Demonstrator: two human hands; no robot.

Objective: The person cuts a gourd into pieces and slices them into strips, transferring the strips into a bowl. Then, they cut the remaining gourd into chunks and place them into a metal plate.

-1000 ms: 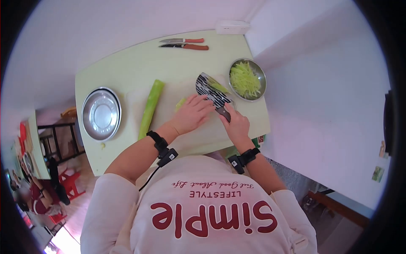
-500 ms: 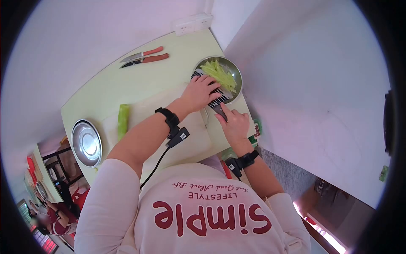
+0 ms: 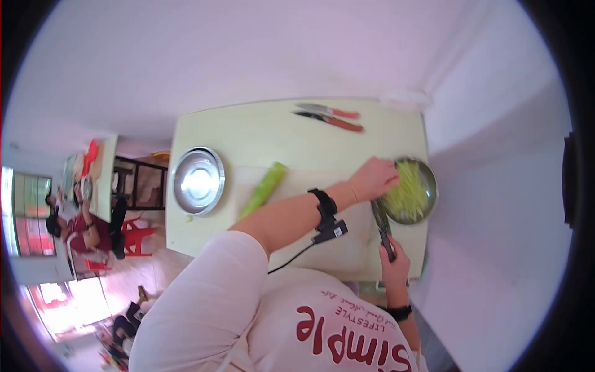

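The cleaver, lying flat over the edge of the bowl half a second ago, now tilts beside it, clamped in the right hand, its load seemingly among the shreds inside, while the left hand bunches at the rim, grip unclear.

Tabletop: basins left, stalk on board, knives behind, shreds in bowl right, cleaver at bowl's near-left edge.
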